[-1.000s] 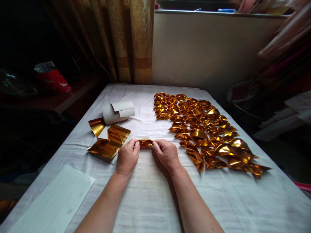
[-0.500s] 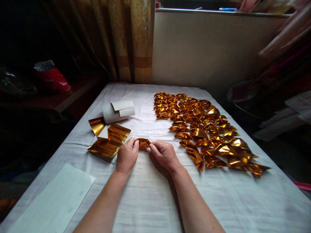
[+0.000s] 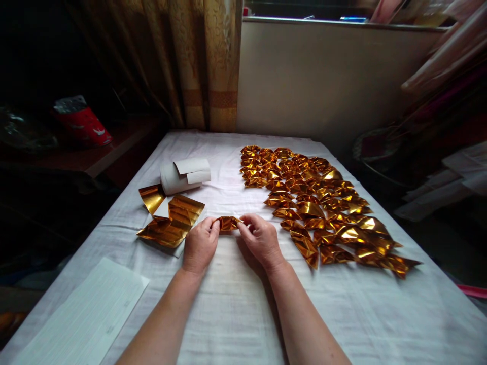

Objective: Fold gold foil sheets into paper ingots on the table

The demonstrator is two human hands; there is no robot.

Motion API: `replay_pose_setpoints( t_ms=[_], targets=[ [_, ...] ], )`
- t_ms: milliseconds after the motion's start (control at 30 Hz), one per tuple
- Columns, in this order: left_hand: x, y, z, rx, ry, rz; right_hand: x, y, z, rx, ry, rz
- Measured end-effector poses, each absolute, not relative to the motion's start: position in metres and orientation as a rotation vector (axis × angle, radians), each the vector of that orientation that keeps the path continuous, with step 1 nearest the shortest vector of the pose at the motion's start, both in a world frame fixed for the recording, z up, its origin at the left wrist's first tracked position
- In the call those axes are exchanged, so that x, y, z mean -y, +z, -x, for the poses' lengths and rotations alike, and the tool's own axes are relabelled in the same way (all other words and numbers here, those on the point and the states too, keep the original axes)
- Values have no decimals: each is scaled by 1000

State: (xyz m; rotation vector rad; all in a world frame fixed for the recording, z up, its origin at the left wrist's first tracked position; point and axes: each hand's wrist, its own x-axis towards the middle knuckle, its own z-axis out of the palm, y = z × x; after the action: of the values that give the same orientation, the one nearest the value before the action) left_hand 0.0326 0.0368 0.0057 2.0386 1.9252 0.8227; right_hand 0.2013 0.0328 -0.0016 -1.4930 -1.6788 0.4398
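Between my two hands is a small folded gold foil paper piece (image 3: 229, 223), shaped like a boat or ingot. My left hand (image 3: 200, 244) pinches its left end between thumb and fingers. At the other end, my right hand (image 3: 261, 240) grips the tip with thumb and forefinger. Just left of my left hand lie loose gold foil sheets (image 3: 182, 218), creased and partly overlapping. Several rows of folded gold foil pieces (image 3: 312, 208) like the held one spread to the right of my right hand.
A white paper roll (image 3: 185, 176) lies at the back left of the cloth-covered table (image 3: 243, 314). Flat at the front left is a pale lined sheet (image 3: 85, 314). Behind stand a patterned curtain (image 3: 222, 66) and a wall. A red container (image 3: 84, 120) sits on a dark side surface.
My right hand has shifted slightly right and up along the foil piece, and more of the piece shows between my hands. The things on the table have stayed put.
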Motion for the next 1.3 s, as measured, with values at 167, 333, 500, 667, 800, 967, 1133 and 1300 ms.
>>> replay_pose_setpoints(
  t_ms=[167,333,500,667,800,967,1133,1300],
  targets=[
    [-36,3,-32,-1872,924,-2050,-32,4,-202,1711,341,1533],
    [-37,-1,-31,-1814,979,-1997,-30,11,-205,1826,319,1619],
    [-38,-1,-31,-1796,987,-1923,-30,16,-207,1788,72,1668],
    [-38,-1,-31,-1781,1012,-1908,-46,29,-217,1694,-212,1740],
    [-39,-1,-30,-1790,1001,-1905,-74,39,-231,1736,-345,1891],
    [-39,1,-30,-1796,982,-1898,-103,44,-244,1750,-388,2038],
    [-38,1,-30,-1797,991,-1896,-114,45,-251,1773,-395,2070],
    [-38,0,-29,-1788,999,-1881,-117,37,-255,1745,-412,2032]
  ],
)
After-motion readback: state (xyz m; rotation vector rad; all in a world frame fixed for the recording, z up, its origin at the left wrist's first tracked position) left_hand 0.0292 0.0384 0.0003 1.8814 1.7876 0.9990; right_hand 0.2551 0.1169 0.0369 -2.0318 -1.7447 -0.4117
